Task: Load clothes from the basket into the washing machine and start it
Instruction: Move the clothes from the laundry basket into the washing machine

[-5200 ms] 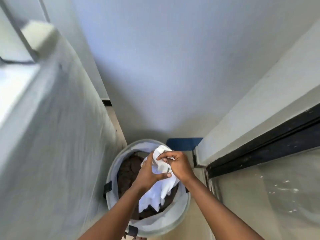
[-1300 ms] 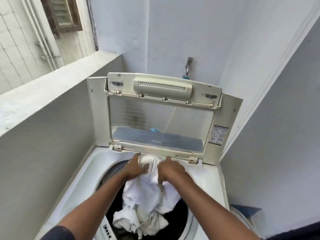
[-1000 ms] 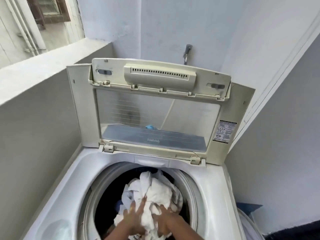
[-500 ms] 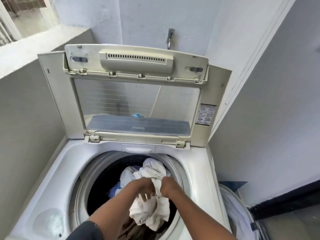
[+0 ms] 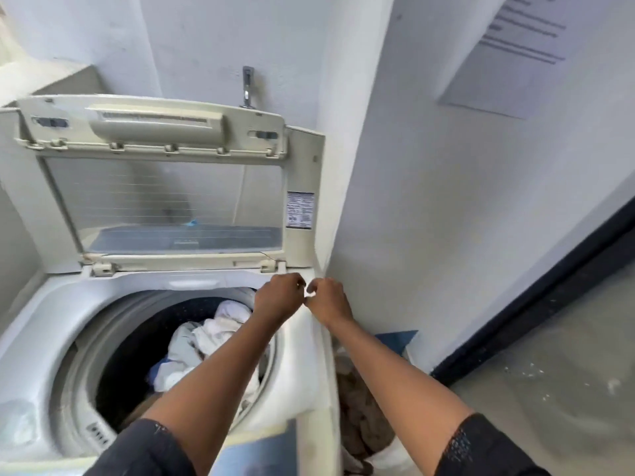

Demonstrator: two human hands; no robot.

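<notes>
The top-loading washing machine [image 5: 68, 314] stands with its lid [image 5: 154, 132] raised. White clothes [image 5: 213, 334] lie piled in the dark drum. My left hand [image 5: 278, 298] and my right hand [image 5: 328, 298] hover side by side above the machine's back right rim, fingers curled, holding nothing. They are clear of the clothes. The laundry basket [image 5: 388, 455] sits on the floor to the right of the machine, with brown clothes [image 5: 364, 417] in it, partly hidden by my right forearm.
A tap [image 5: 246, 87] sticks out of the wall behind the lid. A paper notice [image 5: 515, 46] hangs on the right wall. A blue object [image 5: 395, 338] lies by the wall behind the basket. A low wall closes off the left side.
Both hands let go of the white garment, which now lies in the drum. They rose out of the drum and moved right, over the machine's rim. The view swung right.
</notes>
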